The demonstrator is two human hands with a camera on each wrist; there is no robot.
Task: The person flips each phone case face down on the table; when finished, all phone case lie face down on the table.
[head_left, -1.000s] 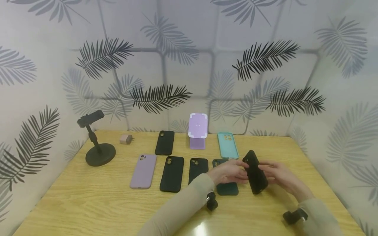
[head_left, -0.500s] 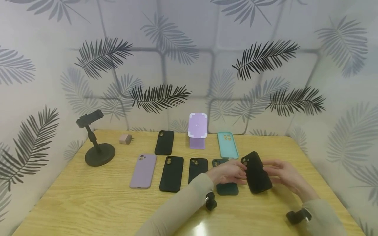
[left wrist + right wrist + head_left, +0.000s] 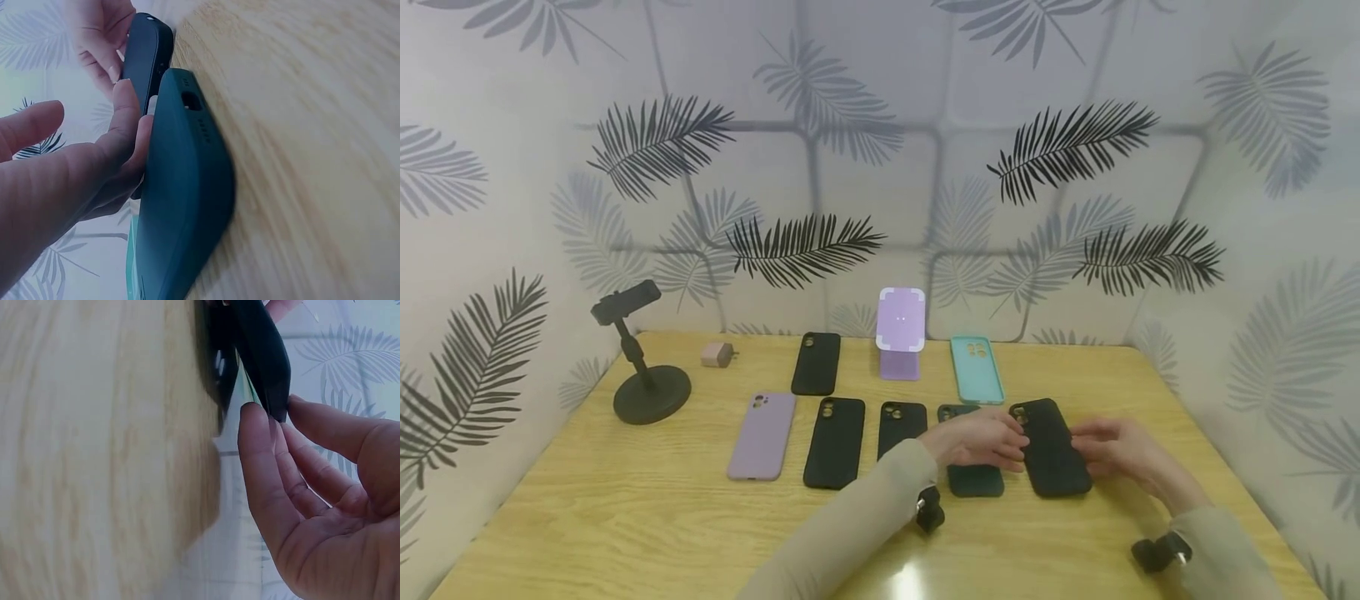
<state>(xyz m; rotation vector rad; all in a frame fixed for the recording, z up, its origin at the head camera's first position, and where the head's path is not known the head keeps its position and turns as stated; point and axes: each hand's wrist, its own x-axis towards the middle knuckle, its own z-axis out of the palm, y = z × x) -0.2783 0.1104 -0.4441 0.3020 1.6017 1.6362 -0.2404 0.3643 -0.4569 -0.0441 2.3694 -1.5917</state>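
A black phone case (image 3: pixel 1049 448) lies back side up at the right end of the front row, camera cutout at its upper left. My right hand (image 3: pixel 1126 457) pinches its right edge between thumb and fingers (image 3: pixel 262 456); in the right wrist view that edge is raised off the table. My left hand (image 3: pixel 983 440) is at the case's left edge, above a dark green phone case (image 3: pixel 976 480). In the left wrist view its fingers (image 3: pixel 125 112) are extended, with the thumb apart; whether they touch the black case is hard to tell.
Black cases (image 3: pixel 835 443) (image 3: pixel 901 429) and a lilac case (image 3: pixel 762 437) continue the row leftward. Behind are another black case (image 3: pixel 816 364), a purple stand (image 3: pixel 900 321) and a turquoise case (image 3: pixel 977 371). A plug adapter (image 3: pixel 717 355) and a black holder (image 3: pixel 652 394) stand at left.
The black phone case has turned from steeply tilted to nearly flat and come down to the table. My right hand has moved slightly right and down with it; the left has stayed nearly in place.
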